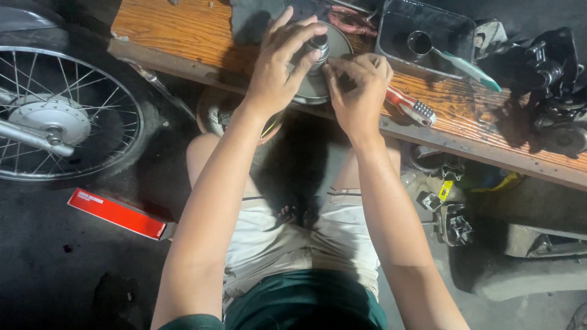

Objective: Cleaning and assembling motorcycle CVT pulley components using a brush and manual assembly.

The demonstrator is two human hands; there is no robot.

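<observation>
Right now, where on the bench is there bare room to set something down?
Bare wood on the bench left of the left hand, and right of the wrench below the tray. Crowded around the metal disc and both hands.

Round grey metal disc (318, 85) with upright central hub, lying flat under left hand's fingers, beside right hand.

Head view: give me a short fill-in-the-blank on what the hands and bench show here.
1. Both hands, left hand and right hand, rest on a round ____ disc.
2. The disc lies on a ____ bench.
3. Right of the right hand lies a wrench with a ____ handle.
4. A spoked ____ stands at far left.

Missing: metal; wooden; red; wheel
</observation>
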